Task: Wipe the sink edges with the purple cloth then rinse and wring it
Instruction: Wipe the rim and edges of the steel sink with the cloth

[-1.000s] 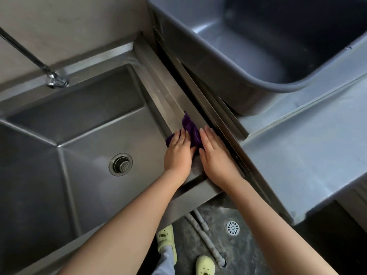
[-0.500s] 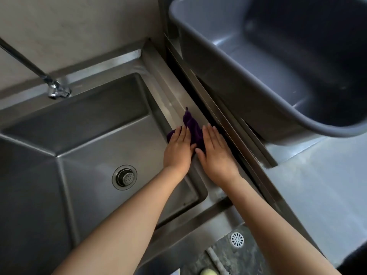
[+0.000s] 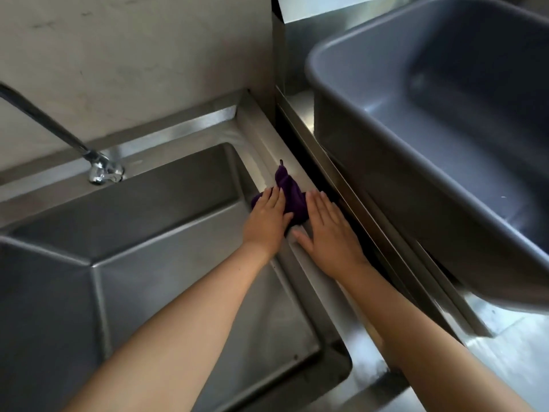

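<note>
The purple cloth (image 3: 289, 191) lies bunched on the right edge of the steel sink (image 3: 267, 150), one corner pointing toward the back wall. My left hand (image 3: 267, 220) presses flat on the cloth's left part, fingers straight, partly over the basin's inner wall. My right hand (image 3: 326, 230) lies flat beside it on the rim, fingers straight, its fingertips on the cloth's right side. Much of the cloth is hidden under both hands.
A tap spout (image 3: 101, 169) reaches over the basin's back left. A large grey plastic tub (image 3: 371, 185) stands on the counter at right, overhanging a dark gap (image 3: 300, 144) next to the sink rim. A pale wall (image 3: 133, 55) rises behind the sink.
Both hands have slid the cloth along the right rim toward the back wall. The view has tilted up, so the floor and drain have left the frame.
</note>
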`<state>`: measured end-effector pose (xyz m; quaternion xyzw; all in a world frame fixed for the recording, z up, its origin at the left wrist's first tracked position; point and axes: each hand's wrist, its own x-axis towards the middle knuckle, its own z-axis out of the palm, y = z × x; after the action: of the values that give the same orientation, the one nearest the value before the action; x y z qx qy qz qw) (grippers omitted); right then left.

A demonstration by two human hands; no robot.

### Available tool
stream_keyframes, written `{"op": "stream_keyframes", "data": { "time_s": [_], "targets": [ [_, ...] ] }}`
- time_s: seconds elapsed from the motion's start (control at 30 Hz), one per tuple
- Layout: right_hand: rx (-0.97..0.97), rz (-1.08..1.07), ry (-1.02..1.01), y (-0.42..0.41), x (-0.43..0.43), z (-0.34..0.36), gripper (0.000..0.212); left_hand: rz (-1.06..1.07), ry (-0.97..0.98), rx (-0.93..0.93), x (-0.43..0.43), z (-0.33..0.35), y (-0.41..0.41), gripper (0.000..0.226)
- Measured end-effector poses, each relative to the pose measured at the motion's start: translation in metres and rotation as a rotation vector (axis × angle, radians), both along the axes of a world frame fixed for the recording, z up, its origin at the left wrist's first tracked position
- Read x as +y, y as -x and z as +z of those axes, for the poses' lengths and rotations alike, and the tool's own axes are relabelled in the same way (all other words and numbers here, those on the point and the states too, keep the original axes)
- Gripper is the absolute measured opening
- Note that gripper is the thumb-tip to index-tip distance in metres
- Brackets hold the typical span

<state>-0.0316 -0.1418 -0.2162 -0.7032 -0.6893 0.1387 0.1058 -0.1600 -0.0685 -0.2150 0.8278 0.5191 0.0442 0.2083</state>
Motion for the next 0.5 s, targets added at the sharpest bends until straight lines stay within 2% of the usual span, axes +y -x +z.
{"op": "stream_keyframes", "data": {
  "time_s": [0.23, 0.5],
  "targets": [
    [-0.016, -0.004, 0.019, 0.006, 0.045, -0.001, 0.079, -0.035, -0.03, 0.02, 0.049, -0.001, 0.011, 0.058],
    [-0.149, -0.021, -0.022, 0.008, 0.058, -0.011, 0.081, -0.031, -0.058, 0.004, 0.084, -0.005, 0.017, 0.058]
  ]
}}
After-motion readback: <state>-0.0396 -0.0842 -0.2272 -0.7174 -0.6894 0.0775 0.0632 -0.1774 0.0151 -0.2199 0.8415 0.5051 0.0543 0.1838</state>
